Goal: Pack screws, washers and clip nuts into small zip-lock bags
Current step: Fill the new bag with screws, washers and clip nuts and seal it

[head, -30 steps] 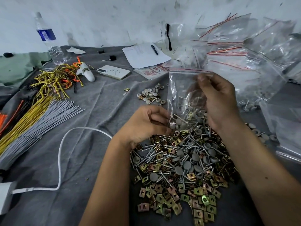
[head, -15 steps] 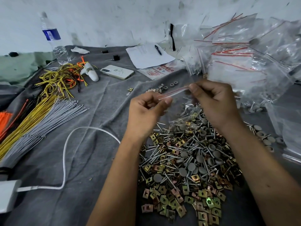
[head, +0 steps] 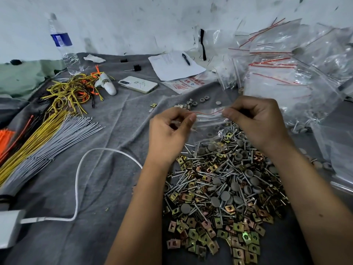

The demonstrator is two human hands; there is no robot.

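Observation:
A small clear zip-lock bag with a red seal line hangs between my hands above the parts pile. My left hand pinches the left end of its top strip. My right hand pinches the right end. The bag's lower part holds screws and grey washers, partly hidden against the pile. Below lies a big heap of screws, grey washers and brass-coloured clip nuts on the grey cloth.
A stack of clear zip-lock bags fills the right side. A phone, paper with a pen, a water bottle, yellow and grey cable ties and a white cable lie to the left. Loose washers sit behind my hands.
The bag was upright with my right hand at its mouth and my left at its bottom. Now both hands pinch the top strip at its two ends, held level.

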